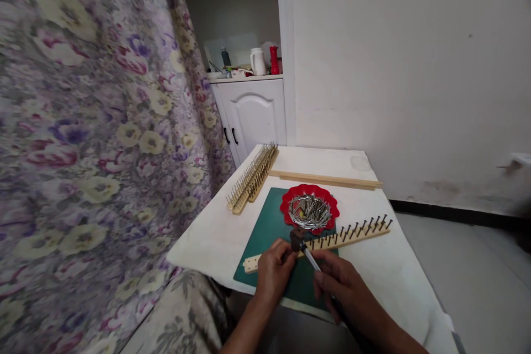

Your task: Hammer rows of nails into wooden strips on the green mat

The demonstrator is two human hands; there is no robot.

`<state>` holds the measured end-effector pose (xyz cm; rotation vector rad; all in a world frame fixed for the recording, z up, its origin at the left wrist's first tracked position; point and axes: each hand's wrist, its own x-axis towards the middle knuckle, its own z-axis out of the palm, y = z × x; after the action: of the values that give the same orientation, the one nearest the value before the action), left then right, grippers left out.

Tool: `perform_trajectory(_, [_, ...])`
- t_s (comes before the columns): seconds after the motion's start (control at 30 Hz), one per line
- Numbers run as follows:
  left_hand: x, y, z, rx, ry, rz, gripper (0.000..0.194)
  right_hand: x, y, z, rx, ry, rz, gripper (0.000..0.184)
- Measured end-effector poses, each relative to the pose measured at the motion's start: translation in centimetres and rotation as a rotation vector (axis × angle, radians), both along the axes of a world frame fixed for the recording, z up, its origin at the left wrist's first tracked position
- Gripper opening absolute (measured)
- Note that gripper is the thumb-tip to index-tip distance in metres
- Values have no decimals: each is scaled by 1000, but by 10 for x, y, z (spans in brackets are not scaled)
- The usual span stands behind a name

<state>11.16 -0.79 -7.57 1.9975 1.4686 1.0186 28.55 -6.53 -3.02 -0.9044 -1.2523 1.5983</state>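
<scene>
A long wooden strip (352, 234) lies across a green cutting mat (265, 227), with a row of dark nails standing along its right half. My left hand (271, 271) is closed in a pinch at the strip's bare left part, likely around a nail I can barely make out. My right hand (340, 282) is wrapped round the handle of a small hammer (302, 246), whose dark head sits just above the strip by my left fingertips. A red scalloped dish (286, 207) full of loose nails stands right behind the strip.
Two strips filled with nails (253, 177) lie at the white table's (215, 238) back left, and plain wooden strips (326, 179) at the back. A flowered curtain (91, 138) hangs close on the left. A white cabinet (253, 113) with jugs stands beyond.
</scene>
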Motion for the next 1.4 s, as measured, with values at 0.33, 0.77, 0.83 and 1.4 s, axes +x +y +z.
perform_trajectory(0.33, [0,0,1,-9,1,0,17,-3,-5,4,-7,-25,5,35])
perform_trajectory(0.77, [-4,-2,6,-15,-38,-43,14,4,1,8,5,30,-112,38])
perform_trajectory(0.83, [-9,-1,8,-20,-49,-77,15,10,6,10,19,48,-183,38])
perform_trajectory(1.4, [35,116,51,66,524,-337,18,33,28,4,47,73,-349,34])
